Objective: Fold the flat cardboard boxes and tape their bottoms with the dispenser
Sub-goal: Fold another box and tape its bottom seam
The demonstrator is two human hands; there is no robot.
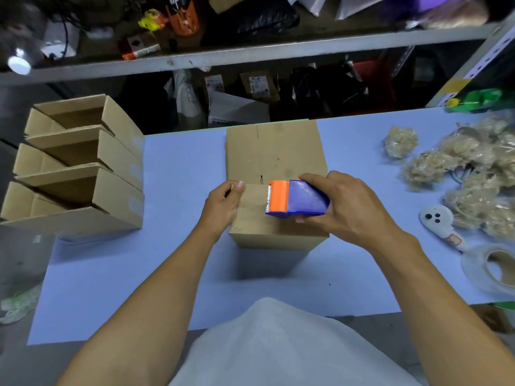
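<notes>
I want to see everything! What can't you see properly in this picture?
Head view:
- Tape under the dispenser: hidden by it and the right hand.
- Box seam: partly covered by the left hand.
- Tape roll: cut off at the right edge.
- Shelf items: blurred, dark.

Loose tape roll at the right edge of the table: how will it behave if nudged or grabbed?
The tape roll lies flat on the table, so a nudge would likely slide it, not roll it. Its wide open core suggests it is light and easy to hook with a finger. The clear, glossy wrap probably feels slick outside, and any loose end may stick.
</notes>
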